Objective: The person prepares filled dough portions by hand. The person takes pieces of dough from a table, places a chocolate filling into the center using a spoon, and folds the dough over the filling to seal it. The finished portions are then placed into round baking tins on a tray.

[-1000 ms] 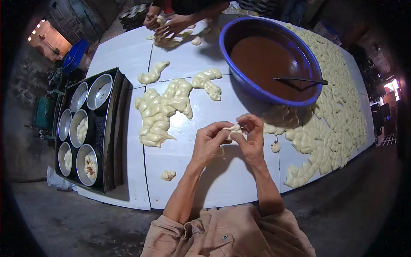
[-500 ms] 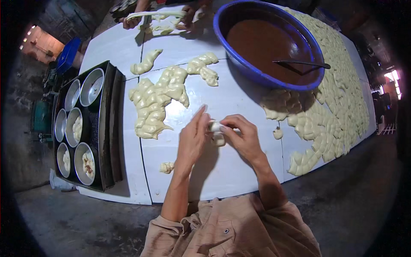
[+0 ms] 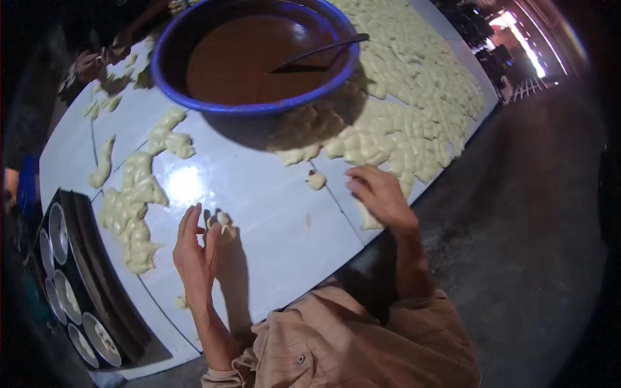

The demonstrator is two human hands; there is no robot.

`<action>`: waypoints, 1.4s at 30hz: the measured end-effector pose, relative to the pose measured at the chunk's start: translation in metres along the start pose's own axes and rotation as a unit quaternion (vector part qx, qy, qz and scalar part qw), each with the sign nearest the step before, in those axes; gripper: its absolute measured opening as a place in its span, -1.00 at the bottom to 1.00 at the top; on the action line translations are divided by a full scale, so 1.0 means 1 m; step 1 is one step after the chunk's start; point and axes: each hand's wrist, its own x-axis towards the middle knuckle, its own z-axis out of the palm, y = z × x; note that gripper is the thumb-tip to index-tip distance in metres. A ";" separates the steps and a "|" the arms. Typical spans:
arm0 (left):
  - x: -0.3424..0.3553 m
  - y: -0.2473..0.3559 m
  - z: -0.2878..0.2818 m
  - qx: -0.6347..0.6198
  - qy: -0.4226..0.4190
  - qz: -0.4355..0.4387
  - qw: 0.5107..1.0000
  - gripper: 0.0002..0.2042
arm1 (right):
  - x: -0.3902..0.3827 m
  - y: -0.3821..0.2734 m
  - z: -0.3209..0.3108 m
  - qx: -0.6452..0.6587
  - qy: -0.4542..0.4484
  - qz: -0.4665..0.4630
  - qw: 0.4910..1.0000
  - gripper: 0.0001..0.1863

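dough piece (image 3: 224, 220) | small, pale, folded | pinched at left hand (image 3: 194, 249) fingertips, above white table (image 3: 272, 213)

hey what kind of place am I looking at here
Probably a small food workshop or bakery-style kitchen. A long white table is covered with many pale dough pieces, a big blue basin holds brown filling, and a dark tray of round metal moulds sits at its left end.

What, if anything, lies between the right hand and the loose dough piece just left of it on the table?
Nothing visible does. The right hand hovers over the white table, and only bare tabletop separates its fingertips from the small dough piece. The left hand holds another dough piece, well clear.
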 end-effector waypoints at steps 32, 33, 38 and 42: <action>-0.015 0.137 0.195 -0.033 -0.249 0.191 0.949 -0.83 | -0.039 0.112 -0.078 0.302 -0.038 0.139 0.942 -0.82; -0.015 0.137 0.193 -0.035 -0.252 0.193 0.948 -0.83 | -0.040 0.117 -0.078 0.301 -0.036 0.141 0.942 -0.82; -0.006 0.141 0.177 0.016 -0.344 0.130 0.930 -0.76 | -0.047 0.134 -0.080 0.309 0.036 0.196 0.930 -0.70; -0.009 0.146 0.167 0.009 -0.317 0.155 0.936 -0.40 | -0.047 0.089 -0.088 0.106 -0.033 0.136 0.984 -0.69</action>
